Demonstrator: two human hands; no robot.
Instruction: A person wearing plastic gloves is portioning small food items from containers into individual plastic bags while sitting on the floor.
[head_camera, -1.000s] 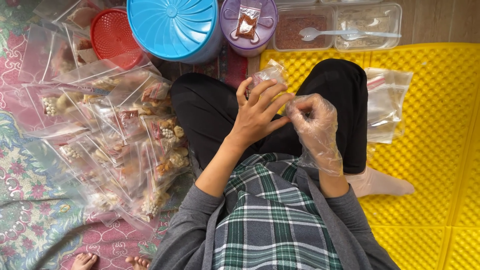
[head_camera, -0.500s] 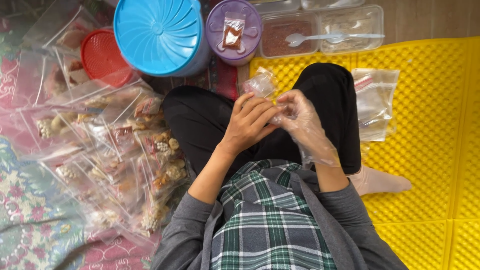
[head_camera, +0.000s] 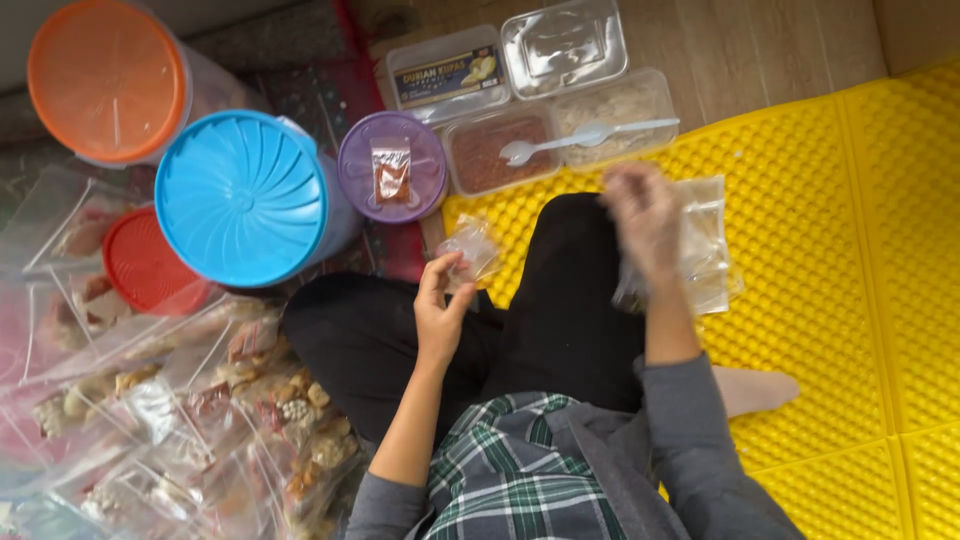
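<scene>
Head view: our left hand (head_camera: 440, 310) pinches a small clear packet (head_camera: 472, 250) by its lower edge, above the knee, near the yellow mat's (head_camera: 850, 300) left edge — held up, probably to keep its contents in. Our right hand (head_camera: 645, 215), gloved & blurred, hovers over the stack of empty bags (head_camera: 705, 250) on the mat; can't tell if it's gripping one. Hands well apart. Filled bags (head_camera: 200, 400) lie piled at left.

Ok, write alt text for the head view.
A seated person's left hand pinches a small clear packet while the blurred, plastic-gloved right hand reaches over a stack of clear bags on a yellow mat. Lidded tubs stand ahead.
</scene>
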